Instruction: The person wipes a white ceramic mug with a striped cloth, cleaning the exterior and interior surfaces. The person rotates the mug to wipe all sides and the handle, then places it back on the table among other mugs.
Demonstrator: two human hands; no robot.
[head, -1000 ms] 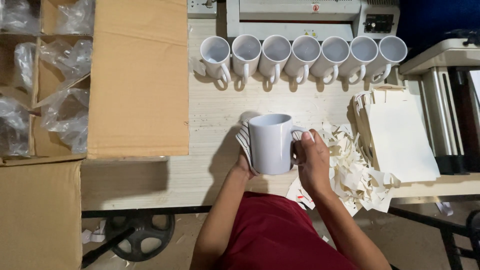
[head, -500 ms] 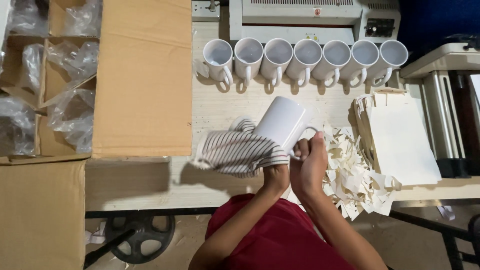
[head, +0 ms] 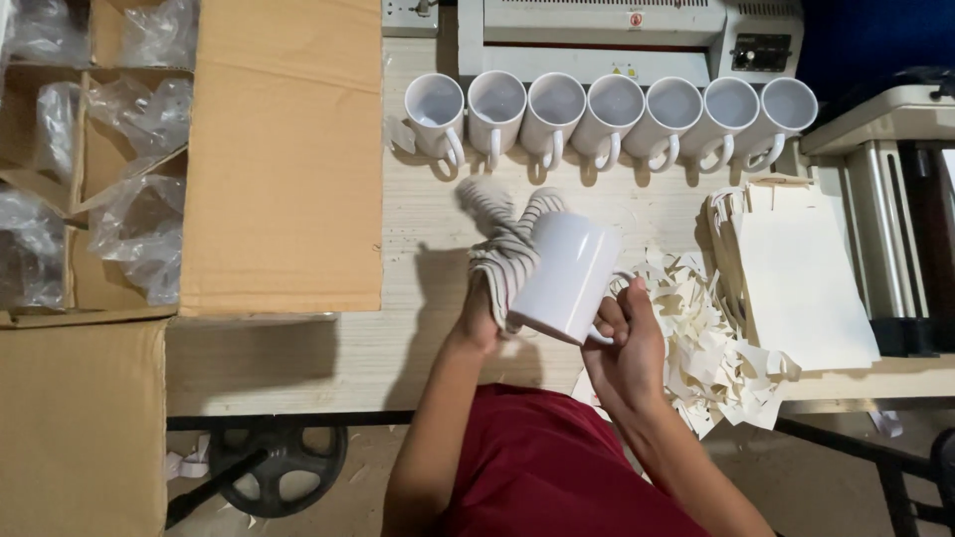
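At centre frame, my left hand rubs a striped cloth against the mug, tilted above the worktop. My right hand grips only its handle; a slip could drop it.

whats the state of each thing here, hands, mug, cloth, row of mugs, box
right hand: grips the handle of the white mug, tilted
left hand: holds the striped cloth against the mug
row of mugs: seven, empty
cardboard box: flaps open
paper scraps: loose heap
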